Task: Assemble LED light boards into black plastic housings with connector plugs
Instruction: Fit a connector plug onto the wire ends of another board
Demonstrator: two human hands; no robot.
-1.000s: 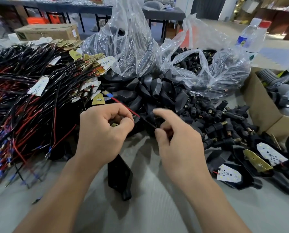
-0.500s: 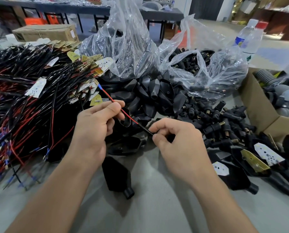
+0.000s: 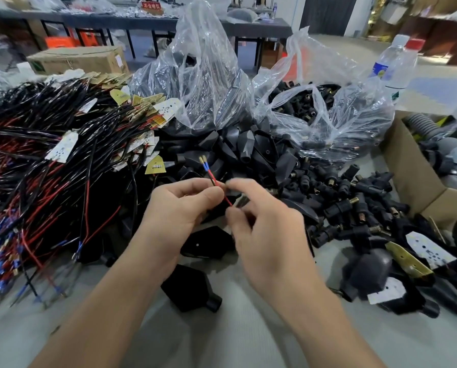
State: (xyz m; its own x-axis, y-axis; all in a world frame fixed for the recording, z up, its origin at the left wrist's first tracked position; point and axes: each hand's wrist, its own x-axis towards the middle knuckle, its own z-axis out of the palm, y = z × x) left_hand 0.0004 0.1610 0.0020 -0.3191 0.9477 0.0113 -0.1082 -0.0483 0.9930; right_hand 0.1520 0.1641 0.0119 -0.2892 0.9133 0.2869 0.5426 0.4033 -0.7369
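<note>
left hand [image 3: 179,208] pinching red-and-black wire pair [image 3: 210,176], blue-sleeved tips poking above; right hand [image 3: 269,235] gripping it just beside. black wedge-shaped plastic housing [image 3: 190,290] sitting below both. tips splaying apart, probably snagging on entry lol

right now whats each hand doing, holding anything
Left hand: pinches the thin red and black wire pair with blue-sleeved brass tips.
Right hand: pinches the same wire pair lower down; blurred.
</note>
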